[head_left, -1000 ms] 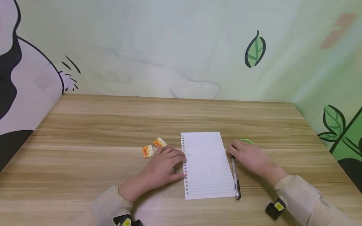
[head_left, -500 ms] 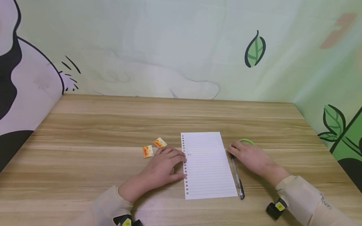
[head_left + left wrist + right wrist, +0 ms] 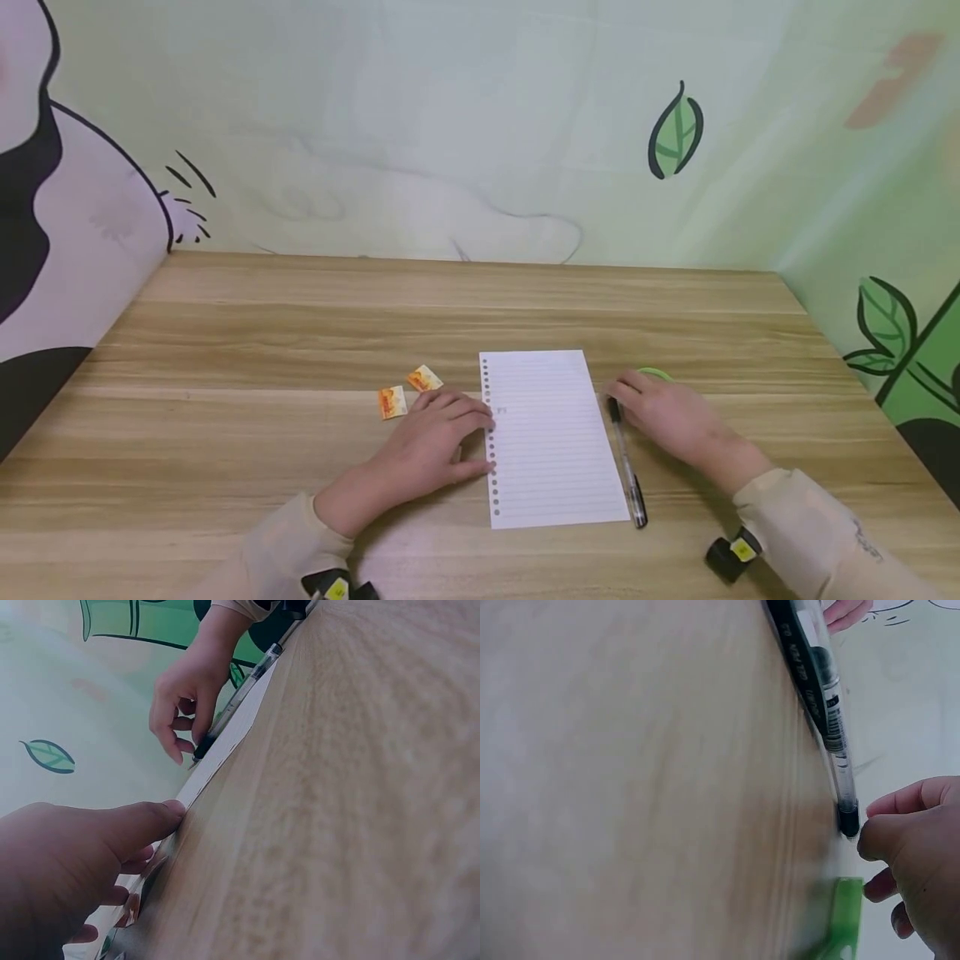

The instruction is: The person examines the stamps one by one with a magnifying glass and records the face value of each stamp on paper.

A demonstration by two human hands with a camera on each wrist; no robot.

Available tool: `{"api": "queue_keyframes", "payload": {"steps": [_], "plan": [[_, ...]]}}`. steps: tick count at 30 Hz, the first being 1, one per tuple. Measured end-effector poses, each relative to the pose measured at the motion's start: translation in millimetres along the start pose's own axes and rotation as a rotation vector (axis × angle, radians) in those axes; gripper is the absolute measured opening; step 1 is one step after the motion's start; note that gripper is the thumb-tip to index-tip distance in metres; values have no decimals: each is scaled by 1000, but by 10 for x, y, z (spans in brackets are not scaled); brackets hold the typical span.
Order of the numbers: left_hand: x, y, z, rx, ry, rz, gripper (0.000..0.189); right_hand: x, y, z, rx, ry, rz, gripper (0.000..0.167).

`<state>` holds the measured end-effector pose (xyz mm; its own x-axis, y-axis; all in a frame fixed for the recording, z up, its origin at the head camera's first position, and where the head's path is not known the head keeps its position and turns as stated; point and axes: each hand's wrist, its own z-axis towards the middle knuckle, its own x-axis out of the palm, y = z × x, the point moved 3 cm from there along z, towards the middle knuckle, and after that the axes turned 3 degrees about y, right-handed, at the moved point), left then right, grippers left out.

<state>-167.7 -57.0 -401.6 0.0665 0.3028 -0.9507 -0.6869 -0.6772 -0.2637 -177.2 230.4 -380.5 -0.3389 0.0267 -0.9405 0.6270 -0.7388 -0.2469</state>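
Observation:
A lined loose-leaf sheet [image 3: 551,450], with punched holes down its left side and a small faint mark near them, lies flat. At its left edge the fingertips and thumb of my left hand [image 3: 435,437] rest, fingers loosely bent. A clear gel pen [image 3: 626,458] with black ends lies along the sheet's right edge, its clip end toward me. My right hand [image 3: 667,417] is at the pen's far end, thumb and fingers loosely bent. In the right wrist view the thumb is beside the pen's tip [image 3: 848,821], not wrapped around it; whether they touch is unclear.
Two small orange-and-white packets [image 3: 392,402] lie just beyond my left hand. A green object [image 3: 656,373], mostly hidden in the head view, is behind my right hand. The wood-grain table [image 3: 300,325] meets a painted wall [image 3: 450,125] at the back.
The pen's near end has swung slightly right, uncovering the sheet's lower right corner. My right hand has shifted a little right, showing more of the pen's far end. My left hand stays put.

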Motion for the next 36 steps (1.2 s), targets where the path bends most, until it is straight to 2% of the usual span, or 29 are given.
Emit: {"api": "queue_keyframes", "payload": {"steps": [9,15,20,25,31,36], "plan": [[-11,-14,-6,117,-36,137,41,-132,-35,-33,65,-83,87,29],[-37,-13,-18,121,-57,142,42,-191,-69,-77,104,-168,105,28],[-71,-19,-34,122,-76,138,42,-211,-92,-128,136,-206,138,34],[-147,-16,-41,110,-113,123,43,-231,-105,-185,218,-179,162,34],[-275,3,-56,118,-188,94,44,-273,-116,-230,357,-103,211,29],[-400,15,-97,105,-224,81,49,-324,-113,-259,432,-110,244,30]]}}
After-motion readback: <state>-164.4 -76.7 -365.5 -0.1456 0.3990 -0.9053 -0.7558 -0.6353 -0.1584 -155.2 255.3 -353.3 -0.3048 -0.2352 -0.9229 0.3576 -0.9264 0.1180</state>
